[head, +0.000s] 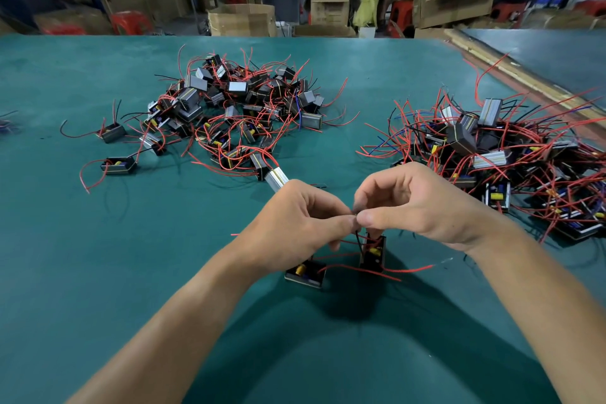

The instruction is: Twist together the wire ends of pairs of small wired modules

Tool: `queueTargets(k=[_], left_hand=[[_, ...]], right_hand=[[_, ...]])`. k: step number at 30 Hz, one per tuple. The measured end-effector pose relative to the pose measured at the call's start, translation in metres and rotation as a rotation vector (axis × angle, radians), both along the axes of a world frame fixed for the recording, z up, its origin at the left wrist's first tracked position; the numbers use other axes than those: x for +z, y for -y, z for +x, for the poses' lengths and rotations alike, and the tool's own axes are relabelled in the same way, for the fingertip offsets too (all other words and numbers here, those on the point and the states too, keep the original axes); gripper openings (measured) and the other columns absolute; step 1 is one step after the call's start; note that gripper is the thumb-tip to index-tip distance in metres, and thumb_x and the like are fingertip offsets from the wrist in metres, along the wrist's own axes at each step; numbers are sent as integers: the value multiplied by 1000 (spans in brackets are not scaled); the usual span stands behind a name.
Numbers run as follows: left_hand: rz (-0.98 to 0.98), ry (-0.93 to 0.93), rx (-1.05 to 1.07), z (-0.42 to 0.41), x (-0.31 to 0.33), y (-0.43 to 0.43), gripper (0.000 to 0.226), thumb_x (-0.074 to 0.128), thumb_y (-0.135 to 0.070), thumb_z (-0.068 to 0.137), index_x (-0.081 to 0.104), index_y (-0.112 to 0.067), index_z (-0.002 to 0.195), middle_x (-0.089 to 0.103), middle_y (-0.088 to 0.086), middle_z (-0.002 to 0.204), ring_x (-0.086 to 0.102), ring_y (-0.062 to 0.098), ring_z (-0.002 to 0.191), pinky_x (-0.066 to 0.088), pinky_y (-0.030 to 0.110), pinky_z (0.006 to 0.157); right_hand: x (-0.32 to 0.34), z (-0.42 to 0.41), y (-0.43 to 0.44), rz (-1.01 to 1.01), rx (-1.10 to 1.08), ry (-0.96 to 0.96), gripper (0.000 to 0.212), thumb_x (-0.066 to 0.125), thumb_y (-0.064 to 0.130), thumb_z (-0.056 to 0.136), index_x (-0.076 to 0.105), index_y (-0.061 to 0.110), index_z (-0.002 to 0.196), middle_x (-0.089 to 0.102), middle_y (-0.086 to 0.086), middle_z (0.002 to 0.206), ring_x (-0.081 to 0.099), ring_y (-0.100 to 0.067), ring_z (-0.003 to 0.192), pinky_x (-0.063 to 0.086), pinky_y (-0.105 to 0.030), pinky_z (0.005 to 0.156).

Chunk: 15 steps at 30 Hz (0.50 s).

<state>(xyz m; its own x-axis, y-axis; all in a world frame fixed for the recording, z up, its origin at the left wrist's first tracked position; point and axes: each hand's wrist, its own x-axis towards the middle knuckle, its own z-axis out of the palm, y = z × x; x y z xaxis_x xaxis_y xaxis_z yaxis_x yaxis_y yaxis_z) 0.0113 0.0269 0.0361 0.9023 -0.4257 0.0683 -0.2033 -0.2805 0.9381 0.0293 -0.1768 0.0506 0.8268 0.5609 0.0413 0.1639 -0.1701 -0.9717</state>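
Two small black modules with red and black wires are in front of me. One module (pixel 305 273) lies flat on the green table under my left wrist. The other module (pixel 373 253) hangs upright below my fingers, its lower end near the table. My left hand (pixel 295 226) and my right hand (pixel 413 203) meet thumb to thumb and pinch the black wire ends (pixel 355 214) between their fingertips. Red wires (pixel 410 270) from both modules trail to the right over the table.
A heap of modules with red wires (pixel 236 108) lies at the centre back, with a few single modules (pixel 118 165) to its left. A second tangled heap (pixel 498 154) lies at the right. Cardboard boxes (pixel 242 20) and people stand beyond the green table (pixel 98 256).
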Motion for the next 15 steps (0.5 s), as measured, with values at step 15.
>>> queueTargets(k=[15], left_hand=[[-16, -27, 37, 4, 4, -3, 24, 66, -13, 92, 74, -17, 70, 57, -1, 52, 40, 17, 52, 31, 28, 50]], right_hand=[[1, 0, -2, -71, -50, 125, 17, 67, 0, 84, 69, 14, 77, 69, -2, 68, 60, -15, 62, 51, -22, 61]])
